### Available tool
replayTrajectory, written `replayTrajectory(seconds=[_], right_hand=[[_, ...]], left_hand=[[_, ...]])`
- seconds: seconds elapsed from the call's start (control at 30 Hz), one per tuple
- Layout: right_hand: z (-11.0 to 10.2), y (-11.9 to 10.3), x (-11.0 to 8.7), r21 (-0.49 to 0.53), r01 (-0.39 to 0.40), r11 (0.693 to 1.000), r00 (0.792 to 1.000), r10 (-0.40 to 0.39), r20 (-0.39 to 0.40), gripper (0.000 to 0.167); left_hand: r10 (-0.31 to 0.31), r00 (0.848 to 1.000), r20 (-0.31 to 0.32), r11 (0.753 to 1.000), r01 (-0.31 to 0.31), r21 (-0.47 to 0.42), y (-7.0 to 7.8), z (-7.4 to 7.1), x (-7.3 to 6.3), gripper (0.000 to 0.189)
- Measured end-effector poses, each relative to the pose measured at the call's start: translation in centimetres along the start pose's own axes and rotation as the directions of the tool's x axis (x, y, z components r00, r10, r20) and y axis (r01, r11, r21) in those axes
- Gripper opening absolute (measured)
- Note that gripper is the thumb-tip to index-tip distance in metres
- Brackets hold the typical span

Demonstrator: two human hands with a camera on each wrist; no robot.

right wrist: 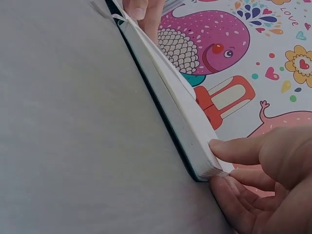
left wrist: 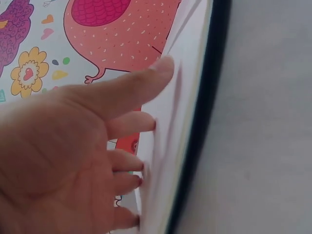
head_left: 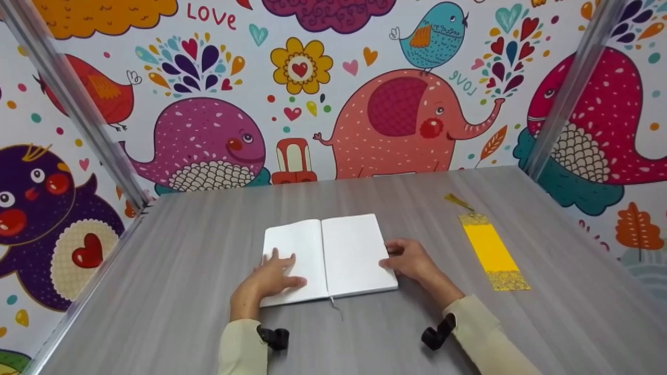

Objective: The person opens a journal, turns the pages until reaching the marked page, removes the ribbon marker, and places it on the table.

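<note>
An open notebook (head_left: 354,255) with blank white pages lies on the grey table, its dark cover edge visible in the left wrist view. A thin ribbon (head_left: 337,307) trails from the bottom of its spine. Spread over the left page, my left hand (head_left: 273,278) touches the paper with its fingertips and thumb. At the notebook's right edge, my right hand (head_left: 411,259) pinches the page block, thumb on top and fingers at the side and below, as the right wrist view shows. To the right of that hand lies a yellow bookmark (head_left: 492,247) with glittery gold ends and a tassel (head_left: 459,202).
The grey wood-grain table (head_left: 177,271) reaches back to a wall (head_left: 307,114) printed with cartoon animals. Metal posts (head_left: 78,104) stand at the left and right corners. A black strap mount (head_left: 274,337) sits on each sleeve cuff.
</note>
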State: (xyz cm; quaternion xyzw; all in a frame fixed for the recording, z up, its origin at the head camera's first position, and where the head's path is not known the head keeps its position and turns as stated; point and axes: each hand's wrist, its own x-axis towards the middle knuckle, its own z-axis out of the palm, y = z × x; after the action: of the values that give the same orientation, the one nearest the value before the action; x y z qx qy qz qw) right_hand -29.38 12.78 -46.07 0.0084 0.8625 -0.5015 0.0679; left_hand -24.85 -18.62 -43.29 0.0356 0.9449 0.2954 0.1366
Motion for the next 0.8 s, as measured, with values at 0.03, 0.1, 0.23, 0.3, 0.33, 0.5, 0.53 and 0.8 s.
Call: replayTrajectory(seconds=[0.03, 0.1, 0.23, 0.3, 0.33, 0.5, 0.53, 0.8], right_hand=[[0.0, 0.0, 0.0, -0.002, 0.007, 1.0, 1.0, -0.007, 0.002, 0.046], [0.0, 0.1, 0.1, -0.003, 0.014, 1.0, 1.0, -0.014, 0.003, 0.046], [0.0, 0.2, 0.0, 0.001, 0.017, 1.0, 1.0, -0.017, 0.001, 0.046], [0.1, 0.2, 0.0, 0.0, 0.033, 0.999, 0.999, -0.033, 0.001, 0.047], [0.0, 0.3, -0.1, -0.002, 0.042, 0.999, 0.999, -0.042, 0.001, 0.047], [0.0, 0.3, -0.2, -0.004, 0.079, 0.997, 0.997, -0.079, -0.001, 0.047], [0.0, 0.3, -0.2, -0.002, 0.08, 0.997, 0.997, -0.08, -0.001, 0.047], [-0.2, 0.2, -0.2, -0.004, 0.079, 0.997, 0.997, -0.079, 0.01, 0.048]], left_hand=[[-0.015, 1.0, -0.01, 1.0, 0.015, 0.009, 0.0, -0.1, -0.1, 0.072], [-0.047, 0.998, -0.033, 0.998, 0.048, 0.04, 0.1, -0.2, -0.4, 0.071], [-0.099, 0.992, -0.072, 0.99, 0.106, 0.09, 0.6, -0.4, -0.7, 0.069], [-0.121, 0.988, -0.091, 0.988, 0.129, 0.089, 0.8, -0.4, -0.7, 0.065], [-0.129, 0.986, -0.102, 0.987, 0.137, 0.079, 0.9, -0.4, -0.7, 0.063], [-0.157, 0.968, -0.196, 0.985, 0.167, 0.034, 1.1, -0.1, -0.2, 0.058], [-0.16, 0.962, -0.221, 0.985, 0.169, 0.023, 1.0, -0.1, -0.1, 0.058], [-0.239, 0.908, -0.343, 0.971, 0.225, -0.08, 0.7, 0.3, 0.3, 0.075]])
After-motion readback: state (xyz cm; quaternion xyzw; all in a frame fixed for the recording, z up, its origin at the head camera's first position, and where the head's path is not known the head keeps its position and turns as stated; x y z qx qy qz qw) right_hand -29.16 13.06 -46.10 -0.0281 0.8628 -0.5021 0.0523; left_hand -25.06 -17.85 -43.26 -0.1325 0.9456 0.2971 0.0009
